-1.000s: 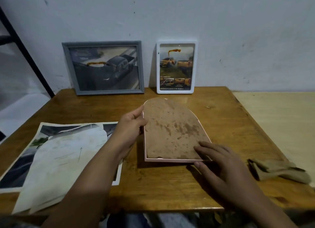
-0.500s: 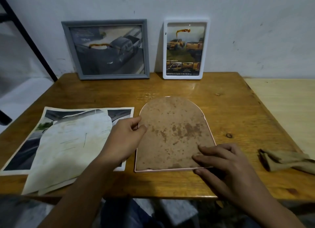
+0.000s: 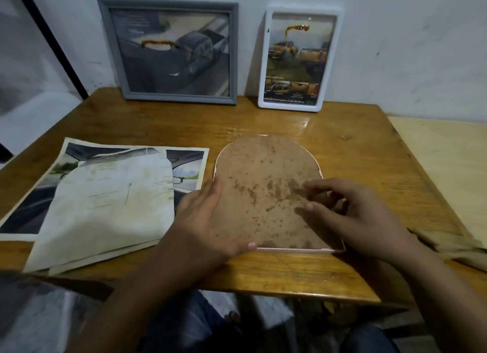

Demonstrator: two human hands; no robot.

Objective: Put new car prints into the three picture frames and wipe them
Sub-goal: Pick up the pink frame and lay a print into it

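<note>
An arched pink frame [image 3: 266, 189] lies face down in the middle of the table, its stained brown backing board up. My left hand [image 3: 208, 220] lies flat along its left edge, thumb reaching to the bottom rim. My right hand [image 3: 350, 215] rests on the right side of the backing, fingers bent with their tips on the board. A grey frame [image 3: 171, 50] and a white frame [image 3: 297, 60], each with a car print, lean on the wall. Car prints [image 3: 110, 194] lie at the left, a pale arched sheet on top.
A brown cloth [image 3: 453, 244] lies at the table's right edge. A lighter wooden surface [image 3: 448, 168] adjoins the table [image 3: 158, 126] on the right. A black metal bar [image 3: 52, 44] slants at the far left.
My left hand slid down the frame's left edge toward its bottom corner. My right hand moved up from the bottom right corner onto the backing. The view tilted down and closer.
</note>
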